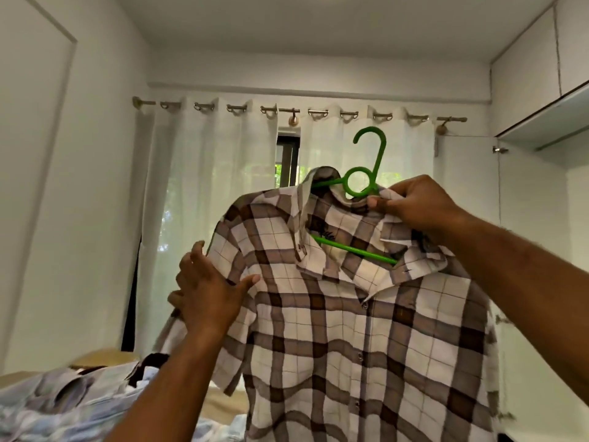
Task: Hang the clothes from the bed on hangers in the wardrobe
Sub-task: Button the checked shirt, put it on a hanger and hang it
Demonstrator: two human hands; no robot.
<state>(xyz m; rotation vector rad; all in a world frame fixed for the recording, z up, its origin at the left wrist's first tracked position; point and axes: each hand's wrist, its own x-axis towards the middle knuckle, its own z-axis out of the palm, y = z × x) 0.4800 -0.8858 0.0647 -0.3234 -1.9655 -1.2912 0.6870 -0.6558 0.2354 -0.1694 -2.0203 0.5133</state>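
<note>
A white and brown checked shirt [350,314] hangs in front of me on a green plastic hanger [366,173], whose hook sticks up above the collar. My right hand [414,205] pinches the collar and the hanger's neck at the top right. My left hand [207,291] grips the shirt's left shoulder and sleeve seam, thumb on the front of the cloth. The hanger's lower bar shows through the unbuttoned neck. Several more clothes [63,403] lie in a heap on the bed at the lower left.
An open white wardrobe [535,218] stands at the right with closed upper cabinets [526,68] above it. White curtains [216,186] on a rod cover the window straight ahead. A white wall [47,186] runs along the left.
</note>
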